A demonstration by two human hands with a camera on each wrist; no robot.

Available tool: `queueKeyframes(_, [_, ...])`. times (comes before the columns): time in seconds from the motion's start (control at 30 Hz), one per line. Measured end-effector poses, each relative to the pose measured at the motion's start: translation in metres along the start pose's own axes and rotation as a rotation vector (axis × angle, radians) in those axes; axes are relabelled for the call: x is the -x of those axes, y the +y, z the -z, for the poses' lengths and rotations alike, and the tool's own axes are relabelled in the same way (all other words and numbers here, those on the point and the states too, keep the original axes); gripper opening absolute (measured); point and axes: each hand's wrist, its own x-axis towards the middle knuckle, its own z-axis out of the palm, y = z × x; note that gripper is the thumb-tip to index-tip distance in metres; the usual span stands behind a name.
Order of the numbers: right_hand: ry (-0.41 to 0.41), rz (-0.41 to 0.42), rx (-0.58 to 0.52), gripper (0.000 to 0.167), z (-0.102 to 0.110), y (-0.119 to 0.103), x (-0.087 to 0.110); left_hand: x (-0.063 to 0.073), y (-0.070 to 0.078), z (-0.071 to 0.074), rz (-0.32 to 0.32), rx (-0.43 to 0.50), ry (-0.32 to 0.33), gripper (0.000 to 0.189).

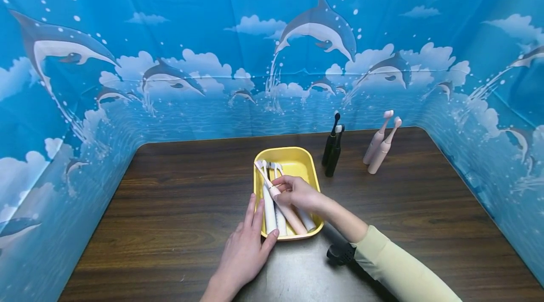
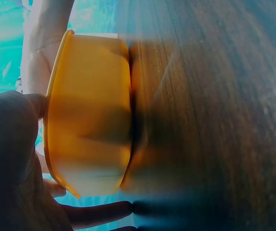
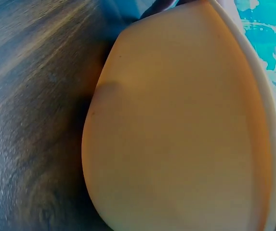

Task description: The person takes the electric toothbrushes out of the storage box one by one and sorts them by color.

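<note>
A yellow tray (image 1: 302, 163) sits mid-table with several electric toothbrushes lying in it. My right hand (image 1: 297, 193) reaches over its right side and pinches a pink electric toothbrush (image 1: 293, 219) near the neck; the brush lies slanted over white toothbrushes (image 1: 269, 210). Straight, spread fingers of my left hand (image 1: 245, 250) touch the tray's left and near sides. In the left wrist view, that hand (image 2: 12, 144) is dark beside the tray's outer wall (image 2: 89, 106). Only the tray's outer wall (image 3: 176, 120) fills the right wrist view, and the right hand's grip is hidden there.
Two black electric toothbrushes (image 1: 333, 153) stand upright right of the tray. Farther right stand two pink ones (image 1: 379, 153). A dolphin-print curtain (image 1: 255, 56) borders the dark wooden table (image 1: 182, 198) at the back and sides.
</note>
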Motion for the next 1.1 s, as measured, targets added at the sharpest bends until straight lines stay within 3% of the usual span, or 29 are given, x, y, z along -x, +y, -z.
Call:
queueKeyframes(0.27, [-0.1, 0.171, 0.354, 0.032, -0.003, -0.004, 0.01, 0.0, 0.0, 0.0, 0.002, 0.003, 0.006, 0.076])
queueKeyframes(0.47, [-0.071, 0.244, 0.467, 0.027, -0.004, -0.01, 0.017, 0.0, 0.0, 0.001, -0.007, 0.026, 0.016, 0.074])
queueKeyframes(0.6, [-0.024, 0.252, 0.461, 0.031, -0.002, -0.011, 0.022, 0.0, 0.0, 0.001, -0.019, 0.028, 0.026, 0.074])
queueKeyframes(0.87, [0.041, 0.245, 0.345, 0.033, 0.009, -0.012, 0.029, 0.0, 0.0, 0.002, -0.016, 0.018, 0.027, 0.074])
queueKeyframes(1.1, [0.112, 0.268, 0.275, 0.035, 0.021, -0.017, 0.039, 0.0, 0.0, 0.0, 0.004, 0.026, -0.002, 0.075])
